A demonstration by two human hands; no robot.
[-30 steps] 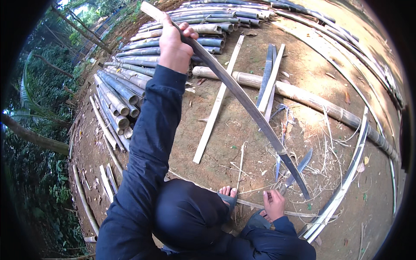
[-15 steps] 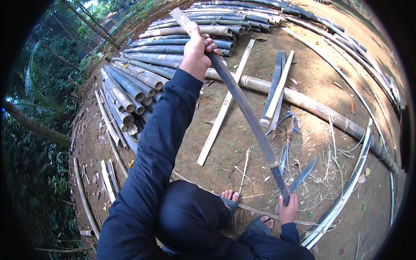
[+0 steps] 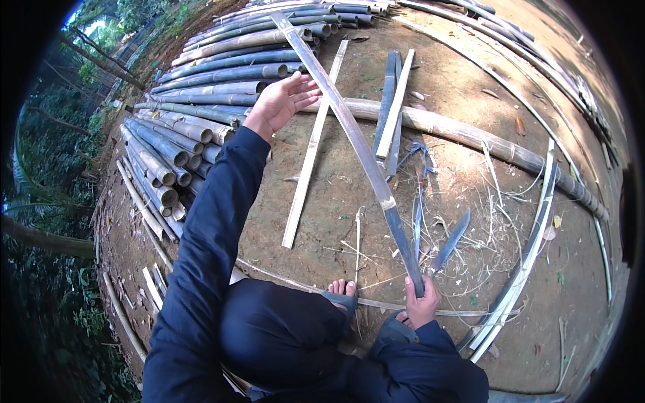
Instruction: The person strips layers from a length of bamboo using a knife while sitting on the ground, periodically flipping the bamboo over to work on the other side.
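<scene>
A long, dark-skinned bamboo strip [image 3: 359,146] slants up and to the left across the middle of the view. Its lower end is in my right hand [image 3: 423,303], whose fingers are closed round it. A machete blade [image 3: 451,240] sticks out from the same hand, pointing up and right; its handle is hidden by the fingers. My left hand [image 3: 285,103] is open beside the strip's upper part, palm turned toward it and fingers stretched out. Whether the fingertips touch the strip I cannot tell.
Cut bamboo poles [image 3: 175,151] lie stacked at the far left. One thick pole [image 3: 463,131] crosses the ground ahead. Several split strips [image 3: 312,151] lie on the soil. Pale shavings [image 3: 494,258] and a blue strap [image 3: 418,195] lie near the blade. Bent strips [image 3: 517,289] rest at right.
My left hand has let go of the bamboo strip and opened, moving slightly left and down. The strip has turned to show a paler face. The right hand still grips it and the machete.
</scene>
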